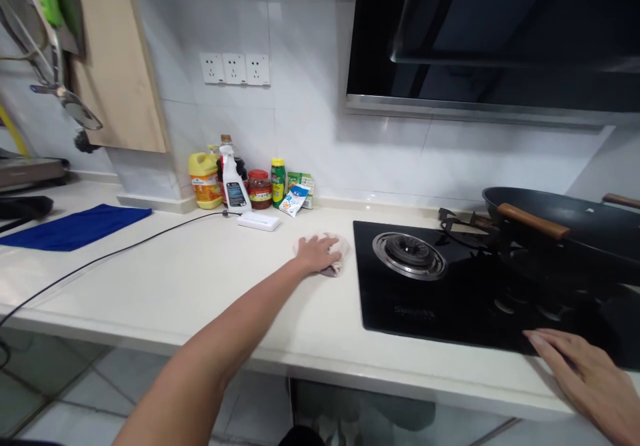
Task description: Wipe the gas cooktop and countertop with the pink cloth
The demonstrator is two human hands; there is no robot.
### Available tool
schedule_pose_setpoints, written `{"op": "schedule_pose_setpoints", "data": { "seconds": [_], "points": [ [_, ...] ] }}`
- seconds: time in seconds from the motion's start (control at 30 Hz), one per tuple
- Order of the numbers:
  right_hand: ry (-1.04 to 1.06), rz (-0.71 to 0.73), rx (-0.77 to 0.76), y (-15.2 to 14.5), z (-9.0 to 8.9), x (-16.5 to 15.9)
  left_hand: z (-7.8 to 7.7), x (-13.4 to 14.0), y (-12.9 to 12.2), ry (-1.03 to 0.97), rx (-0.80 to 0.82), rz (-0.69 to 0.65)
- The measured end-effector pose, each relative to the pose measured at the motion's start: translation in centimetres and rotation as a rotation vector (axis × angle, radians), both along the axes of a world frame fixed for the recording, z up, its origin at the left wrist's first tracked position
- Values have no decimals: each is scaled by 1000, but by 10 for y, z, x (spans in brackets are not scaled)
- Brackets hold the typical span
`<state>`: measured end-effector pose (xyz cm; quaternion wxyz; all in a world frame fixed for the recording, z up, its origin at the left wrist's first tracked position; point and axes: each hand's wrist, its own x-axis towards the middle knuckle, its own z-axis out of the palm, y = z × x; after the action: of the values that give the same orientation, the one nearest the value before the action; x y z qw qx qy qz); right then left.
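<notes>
My left hand (317, 254) presses down on a pale, crumpled cloth (341, 251) on the white countertop (240, 279), just left of the cooktop. Its fingers are bent over the cloth, which sticks out past the fingertips and under the palm. At the front right, my right hand (583, 369) holds nothing. Its fingers are stretched out, the tips near the front edge of the black glass cooktop (415, 313). A burner (410, 253) lies between the two hands.
A dark wok (530, 196) with a wooden handle sits on the right burner. Along the wall stand a spray bottle (234, 183), a yellow jug (204, 179), jars and packets, with a white box (259, 221) in front. A black cable (120, 251) crosses the counter near a blue cloth (75, 227).
</notes>
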<state>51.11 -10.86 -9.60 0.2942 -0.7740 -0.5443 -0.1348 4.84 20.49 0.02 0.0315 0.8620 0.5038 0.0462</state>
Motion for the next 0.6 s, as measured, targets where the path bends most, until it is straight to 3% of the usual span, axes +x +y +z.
{"op": "schedule_pose_setpoints", "data": {
  "seconds": [0.17, 0.33, 0.47, 0.6],
  "points": [
    [76, -39, -14, 2, 3, -5, 0, 44, 21, -11, -73, -81],
    [2, -75, -34, 1, 4, -15, 6, 52, 27, -29, -59, -55],
    [-30, -95, -37, 1, 3, -17, 7, 41, 5, -12, -48, -99],
    [-44, -111, -65, 2, 6, -20, 7, 24, -40, -1, -48, -169]
  ]
}}
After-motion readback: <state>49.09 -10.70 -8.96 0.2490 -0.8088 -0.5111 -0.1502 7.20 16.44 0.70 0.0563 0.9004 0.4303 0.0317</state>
